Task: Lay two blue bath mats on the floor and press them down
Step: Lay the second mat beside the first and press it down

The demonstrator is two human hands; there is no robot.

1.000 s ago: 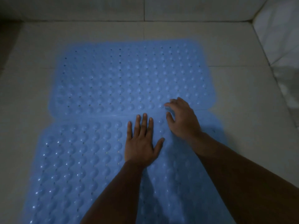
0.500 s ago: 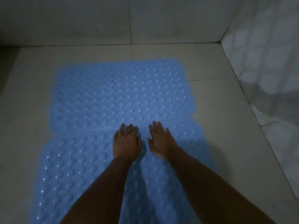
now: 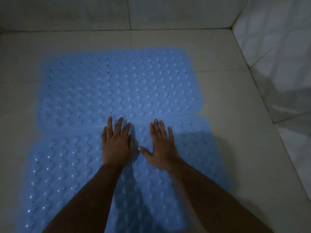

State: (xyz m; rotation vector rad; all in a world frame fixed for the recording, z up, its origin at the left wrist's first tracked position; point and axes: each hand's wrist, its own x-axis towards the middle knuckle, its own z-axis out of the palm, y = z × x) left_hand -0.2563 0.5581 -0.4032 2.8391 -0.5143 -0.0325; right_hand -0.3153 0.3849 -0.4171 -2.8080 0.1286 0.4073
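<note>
Two blue bath mats with raised bumps and small holes lie flat on the pale tiled floor, edge to edge. The far mat (image 3: 117, 84) sits toward the back wall; the near mat (image 3: 64, 174) runs down to the bottom of the view under my arms. My left hand (image 3: 117, 143) lies palm down on the near mat, its fingertips reaching the seam between the mats. My right hand (image 3: 161, 145) lies flat beside it on the near mat, fingers straight and spread, thumb out to the left.
Pale floor tiles (image 3: 227, 101) surround the mats. A tiled back wall (image 3: 151, 12) rises behind, and a patterned tiled wall (image 3: 277, 56) stands close on the right, meeting it in the far right corner. The light is dim.
My right hand went from curled fingers at the seam to lying flat on the near mat. Both hands now rest side by side, a little further apart, and the view has shifted.
</note>
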